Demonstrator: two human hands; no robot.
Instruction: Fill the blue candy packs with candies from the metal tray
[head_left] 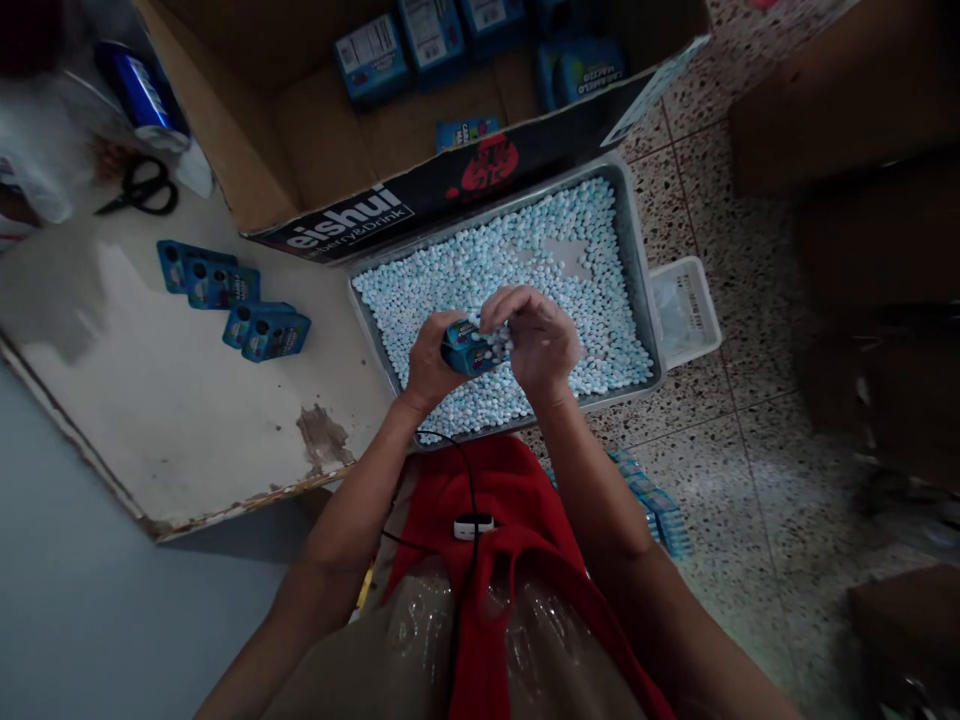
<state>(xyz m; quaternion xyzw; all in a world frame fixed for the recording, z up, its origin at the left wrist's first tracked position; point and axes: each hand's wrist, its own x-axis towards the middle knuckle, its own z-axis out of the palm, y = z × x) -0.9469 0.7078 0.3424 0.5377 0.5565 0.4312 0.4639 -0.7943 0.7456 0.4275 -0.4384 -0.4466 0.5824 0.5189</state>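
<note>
My left hand [435, 362] grips a small blue candy box [471, 360] above the near left part of a grey tray [654, 345]. Close against the box's right side, my right hand [538, 335] is cupped, fingers curled toward the box. Small pale blue and white candies [498, 345] show between that hand and the box, and some lie at the box's top. A layer of the same candies [465, 275] covers most of the tray's bottom. Part of the right palm's contents is hidden by the fingers.
Behind the tray stands a large open cardboard box [300, 150] with several blue boxes inside. On the worn table [187, 420] at left lie blue boxes [274, 332], black-handled scissors [142, 188] and a blue can [146, 95]. A clear plastic container [694, 310] sits right of the tray.
</note>
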